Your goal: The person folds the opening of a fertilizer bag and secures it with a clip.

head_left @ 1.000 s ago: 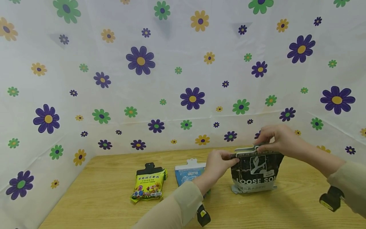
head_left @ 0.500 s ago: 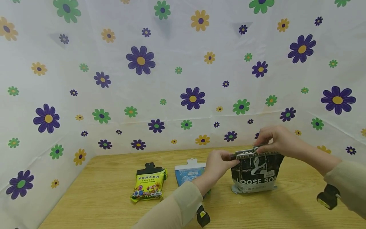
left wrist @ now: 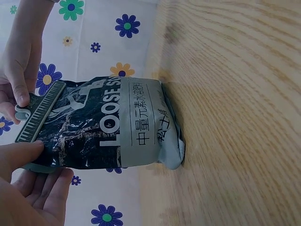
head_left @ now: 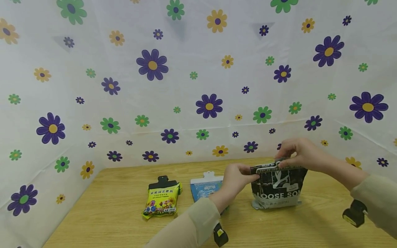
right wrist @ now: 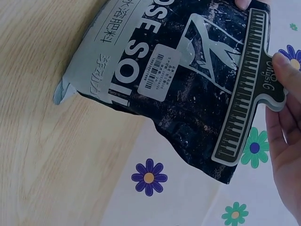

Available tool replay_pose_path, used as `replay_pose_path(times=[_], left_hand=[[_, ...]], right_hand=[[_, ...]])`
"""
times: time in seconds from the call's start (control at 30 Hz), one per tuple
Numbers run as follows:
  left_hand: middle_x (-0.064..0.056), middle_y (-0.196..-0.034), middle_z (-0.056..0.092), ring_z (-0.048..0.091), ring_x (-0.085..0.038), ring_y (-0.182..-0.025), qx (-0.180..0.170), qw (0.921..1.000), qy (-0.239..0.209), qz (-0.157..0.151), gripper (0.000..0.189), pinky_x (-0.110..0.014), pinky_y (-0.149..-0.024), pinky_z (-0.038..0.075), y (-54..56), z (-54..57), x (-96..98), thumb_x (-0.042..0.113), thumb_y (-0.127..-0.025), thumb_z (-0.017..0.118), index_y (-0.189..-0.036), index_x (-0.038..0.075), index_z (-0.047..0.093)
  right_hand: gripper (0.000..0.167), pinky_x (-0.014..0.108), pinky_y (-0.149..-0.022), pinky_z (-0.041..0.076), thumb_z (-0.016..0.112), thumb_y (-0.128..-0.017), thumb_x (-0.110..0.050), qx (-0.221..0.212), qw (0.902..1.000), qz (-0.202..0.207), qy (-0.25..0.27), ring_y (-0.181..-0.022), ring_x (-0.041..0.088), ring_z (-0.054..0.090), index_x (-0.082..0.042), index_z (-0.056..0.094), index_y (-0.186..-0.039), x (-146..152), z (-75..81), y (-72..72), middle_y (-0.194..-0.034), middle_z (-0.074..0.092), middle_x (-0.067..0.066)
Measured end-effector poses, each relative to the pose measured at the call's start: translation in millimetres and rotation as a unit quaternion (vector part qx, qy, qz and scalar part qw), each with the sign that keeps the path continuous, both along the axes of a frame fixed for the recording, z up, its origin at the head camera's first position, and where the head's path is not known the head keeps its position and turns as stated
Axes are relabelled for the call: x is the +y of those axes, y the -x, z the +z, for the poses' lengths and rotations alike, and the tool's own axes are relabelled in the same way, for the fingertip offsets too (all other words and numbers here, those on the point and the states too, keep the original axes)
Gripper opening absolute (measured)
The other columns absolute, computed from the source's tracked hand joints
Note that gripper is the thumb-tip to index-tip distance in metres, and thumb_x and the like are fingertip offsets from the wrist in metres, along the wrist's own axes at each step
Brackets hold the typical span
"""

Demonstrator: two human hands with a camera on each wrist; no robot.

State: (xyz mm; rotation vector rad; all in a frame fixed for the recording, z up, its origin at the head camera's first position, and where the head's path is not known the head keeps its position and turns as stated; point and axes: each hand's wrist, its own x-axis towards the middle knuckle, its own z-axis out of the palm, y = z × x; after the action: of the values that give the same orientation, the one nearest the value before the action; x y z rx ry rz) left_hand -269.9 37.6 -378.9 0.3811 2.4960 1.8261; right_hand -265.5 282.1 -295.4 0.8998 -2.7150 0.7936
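A black-and-grey "LOOSE SOIL" bag (head_left: pixel 276 191) stands upright on the table at the right. Across its top lies a wide clip (right wrist: pixel 242 89) with a piano-key pattern. My right hand (head_left: pixel 299 155) pinches the clip's handle between thumb and fingers, as the right wrist view shows. With thumb in front and fingers behind, my left hand (head_left: pixel 235 179) pinches the bag's upper left corner, beside the clip's end. In the left wrist view both hands, the left (left wrist: pixel 35 188) and the right (left wrist: pixel 21 70), are at the bag's top.
A yellow bag (head_left: pixel 162 201) with a black clip (head_left: pixel 162 182) lies on the wooden table (head_left: pixel 102 213) at left. Beside it, a blue bag (head_left: pixel 204 191) with a white clip (head_left: pixel 207 177) is partly hidden by my left hand. A flowered cloth (head_left: pixel 186 86) hangs behind.
The clip's raised back plate has come down, and the bag's printed top edge now shows behind its front bar. Both hands keep nearly the same place.
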Motion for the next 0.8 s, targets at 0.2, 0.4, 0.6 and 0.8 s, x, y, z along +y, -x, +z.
replay_pose_path(times=[0.2,0.4,0.6,0.8], left_hand=[[-0.006,-0.109,0.081,0.075,-0.012,-0.096,-0.002,1.0000,-0.008,0.000,0.021,-0.030,-0.085,0.066,0.3,-1.9,-1.3,0.011,-0.087,0.089,-0.106,0.005,0.082],[-0.006,-0.108,0.081,0.075,-0.013,-0.097,0.003,1.0000,-0.006,0.000,0.022,-0.030,-0.084,0.066,0.2,-3.2,-1.7,0.012,-0.087,0.089,-0.106,0.006,0.082],[-0.007,-0.110,0.081,0.076,-0.014,-0.098,0.004,1.0000,-0.004,-0.001,0.022,-0.030,-0.085,0.066,-0.3,-2.7,-2.0,0.013,-0.087,0.089,-0.107,0.005,0.082],[-0.007,-0.113,0.081,0.076,-0.015,-0.100,0.005,1.0000,-0.001,-0.003,0.022,-0.030,-0.085,0.066,-0.7,-1.6,-2.4,0.013,-0.088,0.089,-0.107,0.005,0.082]], right_hand=[[0.018,0.022,-0.085,0.062,0.091,-0.084,-0.015,-0.018,0.9994,-0.021,-0.020,-0.087,0.001,0.067,-0.018,0.081,-0.098,1.2,-0.3,-2.2,-0.096,0.073,-0.008],[0.020,0.022,-0.085,0.062,0.089,-0.087,-0.015,-0.014,0.9996,-0.018,-0.014,-0.093,0.007,0.067,-0.015,0.079,-0.104,0.4,-5.4,-3.2,-0.103,0.074,-0.005],[0.020,0.023,-0.083,0.063,0.087,-0.089,-0.013,-0.013,0.9997,-0.018,-0.009,-0.093,0.005,0.066,-0.013,0.077,-0.105,-0.4,-8.5,-3.1,-0.103,0.075,-0.004],[0.019,0.024,-0.081,0.063,0.086,-0.090,-0.011,-0.014,0.9998,-0.014,-0.003,-0.092,0.003,0.066,-0.012,0.076,-0.106,-0.7,-9.2,-3.4,-0.103,0.075,-0.003]])
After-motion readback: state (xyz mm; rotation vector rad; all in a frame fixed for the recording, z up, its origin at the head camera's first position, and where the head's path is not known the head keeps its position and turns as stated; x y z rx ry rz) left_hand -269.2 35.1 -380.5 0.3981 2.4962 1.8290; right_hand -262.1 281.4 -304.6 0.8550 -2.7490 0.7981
